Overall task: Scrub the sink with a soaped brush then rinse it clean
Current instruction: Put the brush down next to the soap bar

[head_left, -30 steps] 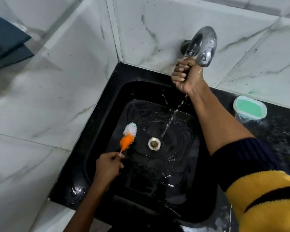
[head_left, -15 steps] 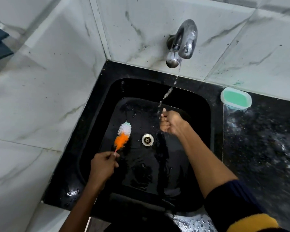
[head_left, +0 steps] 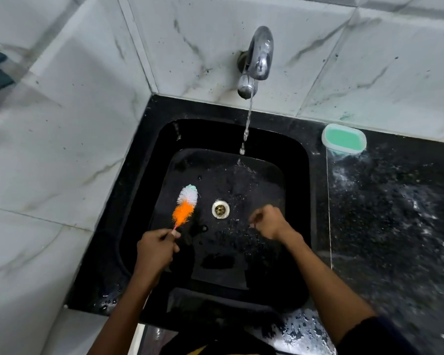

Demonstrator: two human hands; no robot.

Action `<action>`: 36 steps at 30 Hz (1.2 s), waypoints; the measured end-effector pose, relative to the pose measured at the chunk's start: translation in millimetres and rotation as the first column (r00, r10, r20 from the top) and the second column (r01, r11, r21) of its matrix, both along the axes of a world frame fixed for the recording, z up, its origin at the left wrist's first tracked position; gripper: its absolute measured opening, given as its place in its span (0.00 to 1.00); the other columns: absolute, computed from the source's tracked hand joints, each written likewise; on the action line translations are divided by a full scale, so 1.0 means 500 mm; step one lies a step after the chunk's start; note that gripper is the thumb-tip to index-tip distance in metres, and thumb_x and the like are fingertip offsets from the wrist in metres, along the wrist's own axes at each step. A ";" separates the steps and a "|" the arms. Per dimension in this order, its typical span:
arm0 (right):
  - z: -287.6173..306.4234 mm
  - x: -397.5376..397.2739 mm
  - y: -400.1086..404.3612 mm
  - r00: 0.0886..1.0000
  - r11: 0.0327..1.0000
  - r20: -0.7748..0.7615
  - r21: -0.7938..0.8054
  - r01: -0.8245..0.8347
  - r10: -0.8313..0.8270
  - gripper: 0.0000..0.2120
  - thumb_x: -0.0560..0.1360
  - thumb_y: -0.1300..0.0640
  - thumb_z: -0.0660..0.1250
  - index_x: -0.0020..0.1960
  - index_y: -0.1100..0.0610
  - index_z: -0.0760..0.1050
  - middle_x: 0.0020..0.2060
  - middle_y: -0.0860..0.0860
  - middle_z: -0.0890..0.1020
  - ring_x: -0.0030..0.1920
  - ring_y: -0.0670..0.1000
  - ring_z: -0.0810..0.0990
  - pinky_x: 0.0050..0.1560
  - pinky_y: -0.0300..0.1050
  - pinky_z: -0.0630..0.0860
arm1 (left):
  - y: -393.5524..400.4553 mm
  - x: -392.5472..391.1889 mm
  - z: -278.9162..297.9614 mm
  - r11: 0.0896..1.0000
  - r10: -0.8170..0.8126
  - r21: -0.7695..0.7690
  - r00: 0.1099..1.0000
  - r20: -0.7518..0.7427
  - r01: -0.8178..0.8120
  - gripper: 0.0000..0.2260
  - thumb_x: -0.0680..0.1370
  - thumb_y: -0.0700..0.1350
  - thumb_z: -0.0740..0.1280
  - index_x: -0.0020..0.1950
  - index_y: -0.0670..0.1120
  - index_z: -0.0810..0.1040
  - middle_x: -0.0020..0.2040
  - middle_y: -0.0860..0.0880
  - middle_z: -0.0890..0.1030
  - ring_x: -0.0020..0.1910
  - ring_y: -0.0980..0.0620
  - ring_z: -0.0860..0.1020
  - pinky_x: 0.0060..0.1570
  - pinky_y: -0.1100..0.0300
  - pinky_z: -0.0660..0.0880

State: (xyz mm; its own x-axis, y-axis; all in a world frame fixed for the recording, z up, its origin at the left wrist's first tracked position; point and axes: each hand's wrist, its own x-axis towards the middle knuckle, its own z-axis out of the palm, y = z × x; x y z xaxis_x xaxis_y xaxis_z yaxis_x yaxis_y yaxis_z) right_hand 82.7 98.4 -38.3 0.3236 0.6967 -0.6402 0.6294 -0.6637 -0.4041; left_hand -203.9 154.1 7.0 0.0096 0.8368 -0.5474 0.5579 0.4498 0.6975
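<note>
A black sink [head_left: 296, 175] is set in a dark counter, with a drain [head_left: 220, 209] at its middle. The chrome tap [head_left: 257, 60] on the back wall runs a thin stream into the basin. My left hand [head_left: 155, 248] grips the thin handle of a brush [head_left: 185, 206] with orange and white bristles and a green smear at its tip; the brush head rests left of the drain. My right hand [head_left: 268, 222] hovers low in the basin right of the drain, fingers loosely curled, holding nothing.
A clear dish with green soap [head_left: 344, 138] stands on the wet speckled counter [head_left: 395, 213] to the right of the sink. White marble tile walls [head_left: 62, 124] close in the left and back sides.
My right hand left the tap and dropped through the water stream down into the basin, right of the drain. Water keeps running. The brush stays left of the drain.
</note>
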 end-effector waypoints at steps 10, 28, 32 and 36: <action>0.088 0.011 0.015 0.316 0.767 -0.900 -0.031 0.640 -0.301 0.13 0.74 0.68 0.67 0.59 0.67 0.77 0.53 0.63 0.82 0.49 0.56 0.84 0.51 0.46 0.81 | -0.025 -0.024 0.004 1.000 0.010 0.005 1.000 -0.012 -0.010 0.11 0.81 0.41 0.65 0.42 0.47 0.85 0.30 0.47 0.82 0.26 0.53 0.75 0.30 0.61 0.72; -0.028 -0.063 -0.050 0.971 0.971 0.063 0.075 0.227 -0.232 0.07 0.69 0.58 0.72 0.47 0.55 0.82 0.45 0.53 0.83 0.47 0.52 0.82 0.52 0.43 0.77 | -0.054 -0.048 0.022 1.000 0.004 0.007 0.999 0.046 -0.005 0.10 0.79 0.40 0.66 0.41 0.46 0.85 0.27 0.48 0.79 0.23 0.53 0.71 0.31 0.61 0.68; 0.002 -0.134 -0.062 0.864 0.846 -0.142 0.179 0.502 -0.482 0.06 0.69 0.62 0.68 0.41 0.55 0.83 0.39 0.50 0.84 0.41 0.46 0.80 0.46 0.34 0.71 | -0.059 -0.044 0.023 1.000 -0.016 0.009 0.998 0.058 0.016 0.11 0.79 0.39 0.64 0.42 0.46 0.85 0.28 0.48 0.79 0.21 0.55 0.70 0.27 0.63 0.68; 0.047 -0.221 -0.073 0.590 0.751 -0.581 -0.057 0.658 -0.561 0.08 0.75 0.63 0.63 0.47 0.61 0.82 0.44 0.60 0.85 0.38 0.50 0.80 0.36 0.40 0.74 | -0.062 -0.022 0.023 0.999 -0.037 0.008 0.997 0.068 0.036 0.11 0.80 0.40 0.63 0.43 0.47 0.84 0.29 0.48 0.80 0.22 0.55 0.71 0.27 0.62 0.69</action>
